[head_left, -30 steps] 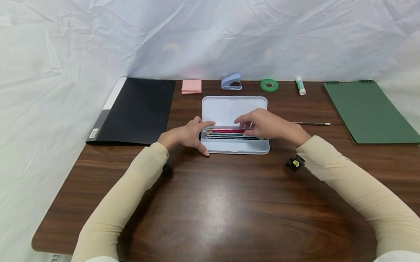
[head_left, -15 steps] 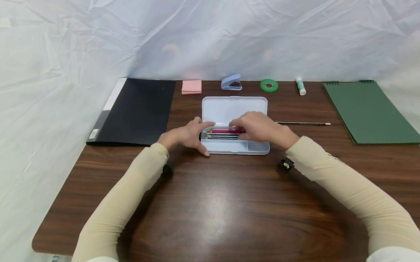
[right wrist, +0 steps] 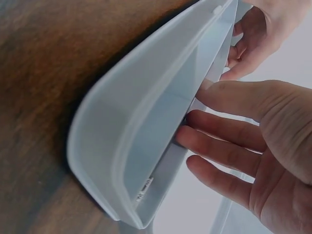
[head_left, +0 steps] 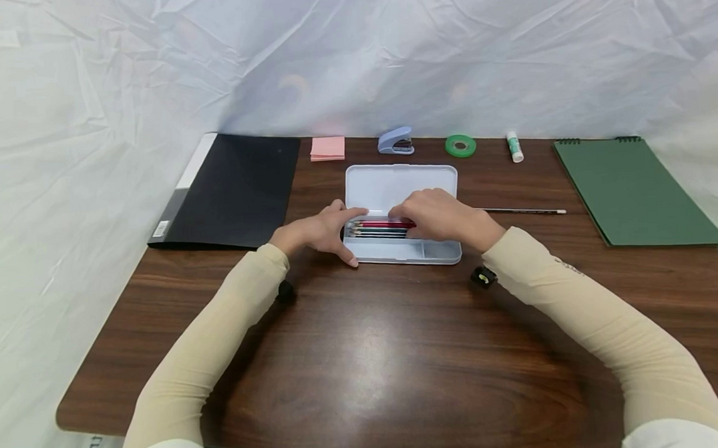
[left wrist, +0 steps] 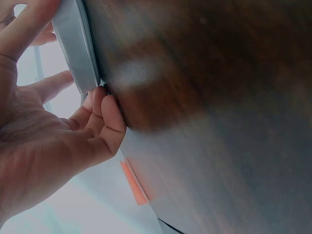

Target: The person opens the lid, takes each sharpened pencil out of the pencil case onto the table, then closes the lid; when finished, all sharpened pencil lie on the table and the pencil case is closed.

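Note:
A white pencil case [head_left: 390, 251] lies with its lid [head_left: 393, 186] raised, and several pencils [head_left: 380, 228] rest side by side in it. At its left end is my left hand [head_left: 326, 231], gripping the case with the thumb at the front edge and other fingers curled against the end. My right hand [head_left: 439, 217] dips over the pencils from the right. In the right wrist view, the thumb and fingertips [right wrist: 185, 134] reach into the pencil compartment; whether they pinch a pencil is hidden. One loose patterned pencil [head_left: 527, 210] lies on the table, right of the case.
A black folder [head_left: 237, 189] lies at left and a green spiral pad [head_left: 637, 192] at right. Along the back stand pink sticky notes [head_left: 327, 148], a blue stapler [head_left: 395, 141], green tape [head_left: 460, 146] and a glue stick [head_left: 515, 147]. Behind hangs white sheeting [head_left: 352, 64].
My right hand has moved left along the pencils and dipped onto them, uncovering more of the loose pencil. It has shifted only slightly in the last half second. My left hand stays put.

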